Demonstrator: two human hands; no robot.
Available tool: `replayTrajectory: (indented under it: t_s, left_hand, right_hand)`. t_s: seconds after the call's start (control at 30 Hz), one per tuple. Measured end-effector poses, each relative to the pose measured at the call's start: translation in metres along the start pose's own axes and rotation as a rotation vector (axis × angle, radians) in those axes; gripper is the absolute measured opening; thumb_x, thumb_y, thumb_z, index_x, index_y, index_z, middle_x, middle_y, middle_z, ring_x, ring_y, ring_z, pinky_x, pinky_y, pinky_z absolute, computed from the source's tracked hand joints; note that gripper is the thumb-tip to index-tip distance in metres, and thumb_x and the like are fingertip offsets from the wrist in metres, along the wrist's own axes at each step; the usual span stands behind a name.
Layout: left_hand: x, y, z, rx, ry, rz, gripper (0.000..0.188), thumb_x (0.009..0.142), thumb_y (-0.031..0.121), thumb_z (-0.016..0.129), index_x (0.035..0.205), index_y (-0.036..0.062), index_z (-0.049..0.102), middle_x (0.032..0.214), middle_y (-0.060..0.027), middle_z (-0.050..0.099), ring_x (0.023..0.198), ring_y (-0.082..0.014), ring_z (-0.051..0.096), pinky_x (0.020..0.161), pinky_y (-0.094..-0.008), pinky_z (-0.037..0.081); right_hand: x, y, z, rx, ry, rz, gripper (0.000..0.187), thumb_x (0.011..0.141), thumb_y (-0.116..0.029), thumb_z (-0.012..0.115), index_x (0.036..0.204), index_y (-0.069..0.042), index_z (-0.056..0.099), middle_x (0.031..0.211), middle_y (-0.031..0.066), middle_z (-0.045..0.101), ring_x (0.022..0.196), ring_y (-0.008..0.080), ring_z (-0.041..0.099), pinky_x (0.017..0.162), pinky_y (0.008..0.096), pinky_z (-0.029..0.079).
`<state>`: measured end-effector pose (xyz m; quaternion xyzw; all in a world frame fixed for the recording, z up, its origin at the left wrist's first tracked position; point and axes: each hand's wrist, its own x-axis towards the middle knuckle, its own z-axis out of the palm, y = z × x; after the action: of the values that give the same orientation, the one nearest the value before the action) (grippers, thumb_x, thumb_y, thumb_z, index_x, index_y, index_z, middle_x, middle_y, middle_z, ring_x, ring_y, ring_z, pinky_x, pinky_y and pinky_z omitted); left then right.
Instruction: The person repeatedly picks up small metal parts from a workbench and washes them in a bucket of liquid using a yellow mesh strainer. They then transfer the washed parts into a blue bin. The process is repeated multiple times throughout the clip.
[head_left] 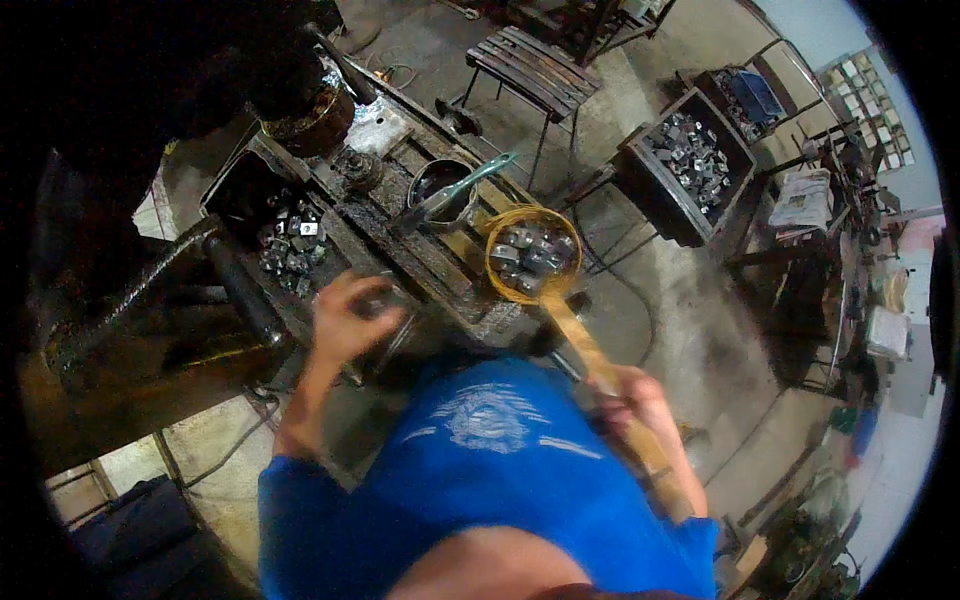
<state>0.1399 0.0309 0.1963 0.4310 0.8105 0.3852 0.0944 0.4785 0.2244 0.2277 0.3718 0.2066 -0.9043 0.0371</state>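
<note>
The clock directions here are counted from the middle of the view, with 12 at the top. At 4 o'clock the right hand (635, 395) is closed firmly around the flat wooden handle of a long-handled scoop (570, 325). This handle goes up and to the left, toward a round rim (488, 258), which is yellow and looks wound with many turns of wire; it is a little off the middle, between 1 and 2 o'clock. Inside the rim lies a heap of small metal pieces (535, 255), grey and shiny. The rim overlaps the near end of the dirty, grooved table (350, 225), but I cannot tell if it touches it. At 9 o'clock the left hand (355, 315) has its fingers bent and the thumb apart from them; it is blurred, so I cannot tell whether something small is between them. It is near a dark bin (238, 190) at 10 o'clock, where more metal blocks (290, 240) are piled. Between 11 and 12 o'clock a round pot (432, 178) is on the table, and a brush (462, 188) with a greenish handle lies slanting across it. A slatted stool (532, 72) stands near 12 o'clock, and a deep box (655, 195) of similar pieces is at 2 o'clock.
</note>
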Motion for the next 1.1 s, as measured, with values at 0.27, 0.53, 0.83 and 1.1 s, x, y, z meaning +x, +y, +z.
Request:
replayTrajectory:
  t_s: [0.27,0.53,0.83,1.1]
  left_hand:
    - [0.096,0.094,0.126,0.133,-0.077,0.420,0.035,0.057,0.037,0.064,0.086,0.0173,0.064,0.066,-0.0083,0.052,0.058,-0.0262,0.056,0.050,-0.0355,0.044]
    - [0.110,0.101,0.152,0.510,-0.216,0.519,0.049,0.062,0.052,0.061,0.077,0.0061,0.059,0.065,-0.0099,0.056,0.058,-0.0254,0.058,0.048,-0.0367,0.044]
    - [0.090,0.093,0.166,0.512,-0.059,0.747,0.023,0.067,0.030,0.062,0.071,0.0085,0.054,0.069,-0.0089,0.050,0.060,-0.0244,0.056,0.059,-0.0365,0.043]
    - [0.099,0.101,0.167,0.488,-0.186,0.675,0.028,0.058,0.024,0.065,0.075,0.0063,0.052,0.072,-0.0098,0.051,0.059,-0.0252,0.056,0.059,-0.0379,0.042]
  right_hand:
    - [0.000,-0.001,-0.001,0.027,-0.021,0.006,0.042,0.064,-0.022,0.051,0.100,-0.001,0.047,0.061,-0.0004,0.040,0.042,0.0053,0.037,0.033,0.0193,0.032]
    - [0.004,-0.001,-0.012,0.050,-0.062,0.052,0.041,0.063,-0.020,0.050,0.100,-0.001,0.048,0.062,-0.0004,0.039,0.042,0.0058,0.036,0.034,0.0200,0.031]
    - [-0.001,-0.008,-0.007,0.088,0.009,0.066,0.040,0.063,-0.014,0.045,0.100,-0.001,0.047,0.062,0.0007,0.041,0.042,0.0060,0.037,0.033,0.0199,0.032]
    - [0.000,-0.011,-0.010,0.054,-0.073,0.064,0.038,0.063,-0.014,0.045,0.099,-0.001,0.047,0.062,0.0006,0.041,0.042,0.0058,0.038,0.033,0.0199,0.032]
